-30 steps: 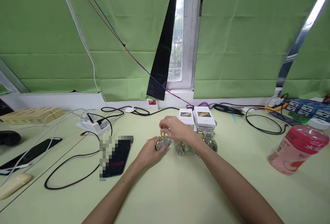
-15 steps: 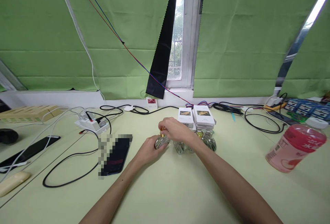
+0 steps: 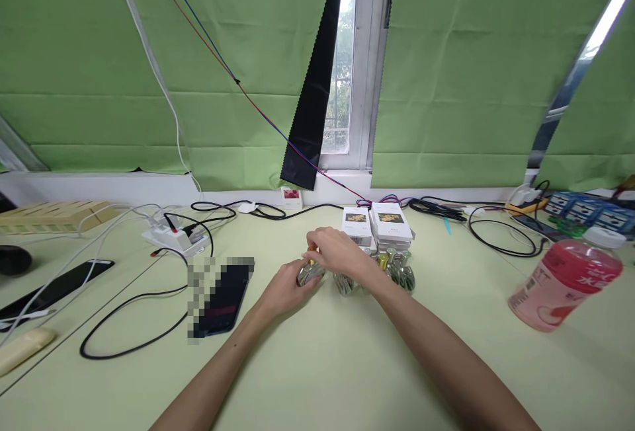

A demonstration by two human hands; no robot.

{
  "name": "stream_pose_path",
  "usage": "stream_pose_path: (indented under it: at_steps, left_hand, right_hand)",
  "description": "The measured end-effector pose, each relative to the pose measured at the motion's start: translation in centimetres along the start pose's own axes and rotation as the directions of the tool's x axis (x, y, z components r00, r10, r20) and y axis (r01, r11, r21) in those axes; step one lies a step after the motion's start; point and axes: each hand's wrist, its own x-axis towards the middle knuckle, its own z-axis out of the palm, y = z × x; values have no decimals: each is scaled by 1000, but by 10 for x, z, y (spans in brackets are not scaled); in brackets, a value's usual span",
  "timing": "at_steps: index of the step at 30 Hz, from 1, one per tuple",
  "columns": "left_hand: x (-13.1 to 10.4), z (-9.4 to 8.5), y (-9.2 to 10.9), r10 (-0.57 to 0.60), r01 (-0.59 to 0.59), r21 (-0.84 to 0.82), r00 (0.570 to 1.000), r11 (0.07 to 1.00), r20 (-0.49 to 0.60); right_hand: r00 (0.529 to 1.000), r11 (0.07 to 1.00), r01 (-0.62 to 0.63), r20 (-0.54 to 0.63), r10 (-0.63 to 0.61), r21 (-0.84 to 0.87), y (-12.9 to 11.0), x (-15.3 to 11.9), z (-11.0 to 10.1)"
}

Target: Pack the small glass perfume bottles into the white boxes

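My left hand (image 3: 282,292) grips glass bottle (image 3: 310,276) low, seemingly to steady it on table (image 3: 317,365); my right hand (image 3: 337,250) pinches gold top (image 3: 311,250). Other bottles (image 3: 407,277) near that hand, likely for easy reach.

Left hand (image 3: 284,291) around glass bottle (image 3: 310,275), right hand (image 3: 336,249) on its gold top (image 3: 311,260), other bottles (image 3: 407,277) in front of white boxes (image 3: 391,223), pink drink bottle (image 3: 563,285) far right

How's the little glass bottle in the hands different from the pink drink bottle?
The glass bottle looks small and rounded; the drink bottle looks bigger. The glass bottle is clear; the drink bottle is pink and red. The left hand and right hand hold the glass bottle; neither touches the drink bottle. Both are bottles.
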Motion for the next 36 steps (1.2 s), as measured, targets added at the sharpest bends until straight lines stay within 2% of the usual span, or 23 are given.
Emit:
stream_pose_path:
  at_steps: [7,13,19,24,36]
  left_hand:
    - [0,1,-1,4,-4,-14,1000,1000,-4]
    - [-1,0,1,10,-10,-3,1000,1000,3]
    - [0,0,1,10,-10,34,1000,999,15]
    - [0,-1,2,21,-21,22,1000,1000,17]
    - [-1,-3,8,42,-43,15,999,999,34]
  right_hand:
    - [999,998,-28,-21,27,-50,-1,1,4]
    - [999,1000,-4,-38,4,-1,1,-1,2]
    - [995,994,70,59,-75,88,0,-2,-3]
    - [991,996,64,112,-71,65,2,1,1]
    - [998,999,7,65,-5,-32,-3,-1,3]
